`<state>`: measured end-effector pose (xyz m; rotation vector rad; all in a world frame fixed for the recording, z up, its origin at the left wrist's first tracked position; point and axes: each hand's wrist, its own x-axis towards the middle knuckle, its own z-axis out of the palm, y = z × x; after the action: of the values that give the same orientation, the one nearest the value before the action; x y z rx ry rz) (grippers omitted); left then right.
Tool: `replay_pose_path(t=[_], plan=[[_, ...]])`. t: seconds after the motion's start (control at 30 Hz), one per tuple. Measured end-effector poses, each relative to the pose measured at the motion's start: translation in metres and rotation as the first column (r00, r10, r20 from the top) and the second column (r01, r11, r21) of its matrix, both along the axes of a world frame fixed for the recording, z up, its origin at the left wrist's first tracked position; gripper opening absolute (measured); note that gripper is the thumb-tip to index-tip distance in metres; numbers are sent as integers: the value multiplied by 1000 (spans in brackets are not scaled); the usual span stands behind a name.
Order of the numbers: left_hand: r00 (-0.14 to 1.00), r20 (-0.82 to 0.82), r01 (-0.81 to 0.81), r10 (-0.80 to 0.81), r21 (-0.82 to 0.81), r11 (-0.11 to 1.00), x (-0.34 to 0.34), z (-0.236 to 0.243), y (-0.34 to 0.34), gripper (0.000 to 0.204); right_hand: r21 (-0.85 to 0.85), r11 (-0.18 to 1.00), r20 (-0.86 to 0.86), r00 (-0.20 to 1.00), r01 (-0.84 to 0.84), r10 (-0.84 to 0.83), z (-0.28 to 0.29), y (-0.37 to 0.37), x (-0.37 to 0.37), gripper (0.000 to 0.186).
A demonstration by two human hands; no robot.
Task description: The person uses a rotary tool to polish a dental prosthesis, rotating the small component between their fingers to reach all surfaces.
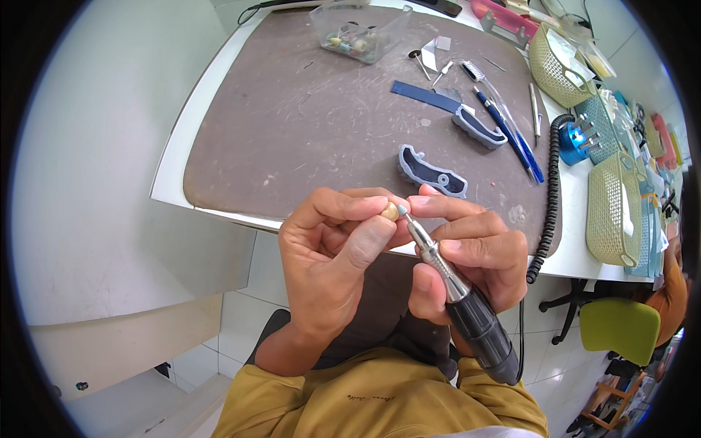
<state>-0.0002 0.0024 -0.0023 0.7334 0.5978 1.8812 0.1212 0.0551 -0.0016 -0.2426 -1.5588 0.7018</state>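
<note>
Between the thumb and fingers of my left hand (336,255) is a small yellowish tooth-shaped piece (390,212). My right hand (478,248) grips a silver-and-black rotary handpiece (471,321), whose small pale blue tip (402,209) is at that piece, touching or very close. Just beyond my fingers lies a grey dental model piece (431,170) with a dark hollow. A second one (478,128) is farther right, beside a blue strip (423,95) and pens (504,128).
The brown mat (270,124) holds a clear container (358,33) of small parts and loose tools. Woven baskets (612,212), a blue stand (574,142) and a coiled cord (548,204) line the right side. Another person's sleeve (668,306) shows at far right by a green chair (613,328).
</note>
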Motion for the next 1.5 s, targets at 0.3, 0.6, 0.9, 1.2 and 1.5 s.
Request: replay_pose_path(t=[0.3, 0.6, 0.9, 1.2, 1.5], plan=[[1000, 6, 2, -2, -9, 1000, 0, -1, 0, 11, 29, 1000, 13, 1000, -1, 0, 0, 2, 0, 30], [1000, 4, 1, -1, 0, 1000, 0, -1, 0, 11, 17, 1000, -15, 1000, 2, -2, -1, 1, -1, 29], [997, -73, -30, 27, -38, 999, 1, 2, -1, 5, 21, 1000, 14, 1000, 18, -18, 0, 0, -1, 28], [997, -76, -32, 28, -40, 999, 1, 0, -1, 6, 31, 999, 28, 999, 19, -20, 0, 0, 0, 29], [1000, 12, -7, 7, -22, 1000, 1, 5, -1, 15, 26, 999, -28, 999, -41, 42, 1, 7, 4, 34]])
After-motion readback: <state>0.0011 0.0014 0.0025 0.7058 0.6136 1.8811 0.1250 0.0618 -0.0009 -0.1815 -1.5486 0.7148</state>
